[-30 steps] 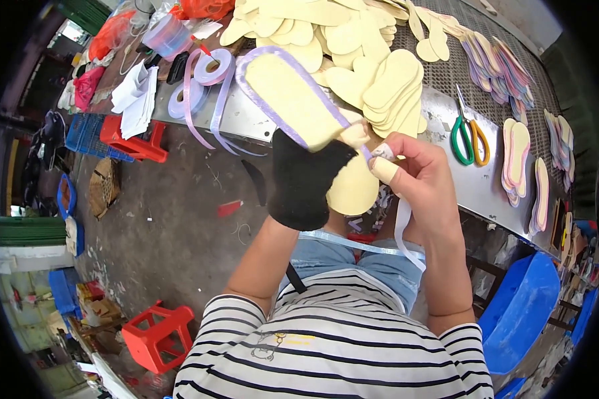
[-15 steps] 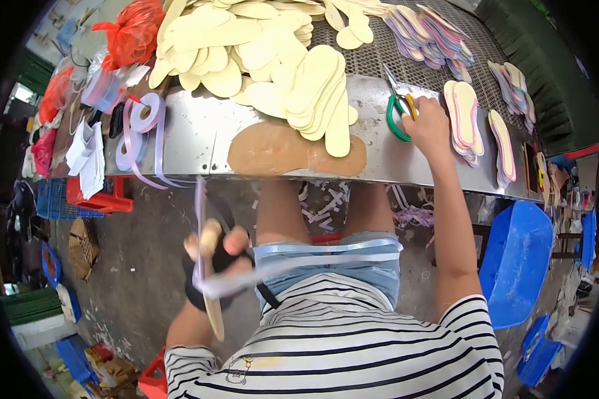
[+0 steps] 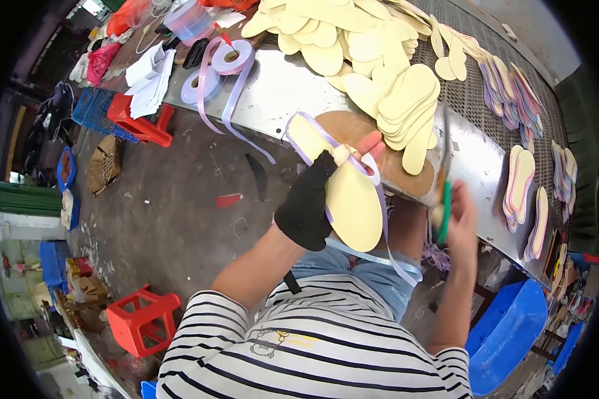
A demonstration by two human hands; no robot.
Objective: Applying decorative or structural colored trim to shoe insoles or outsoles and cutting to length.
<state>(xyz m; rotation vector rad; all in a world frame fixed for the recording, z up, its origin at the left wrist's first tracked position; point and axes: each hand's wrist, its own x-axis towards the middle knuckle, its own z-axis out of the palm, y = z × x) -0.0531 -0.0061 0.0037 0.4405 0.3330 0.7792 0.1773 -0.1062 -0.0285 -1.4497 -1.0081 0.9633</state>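
My left hand [image 3: 305, 207], in a black fingerless glove, grips a pale yellow insole [image 3: 357, 207] above my lap. Lilac ribbon [image 3: 299, 136] runs along part of the insole's edge, and a loose length hangs from it toward my thigh. To the right, my right hand [image 3: 464, 216] is closed around the green-handled scissors [image 3: 445, 209], held upright at the table's front edge. Motion blurs the scissors, so whether their blades are apart is unclear. A stack of plain yellow insoles [image 3: 409, 110] overlaps a brown board [image 3: 349, 124] just beyond both hands.
Two ribbon rolls [image 3: 237, 60] stand on the metal table [image 3: 279, 86], their ends trailing over its edge. Ribbon-edged insoles [image 3: 518, 179] lie at the right. A blue tub [image 3: 509, 332] is below right; red stools [image 3: 140, 319] stand on the left floor.
My right hand has lifted the scissors off the table and brought them nearer. My left hand has raised the insole toward the table edge and turned its face up. The view has swung left.
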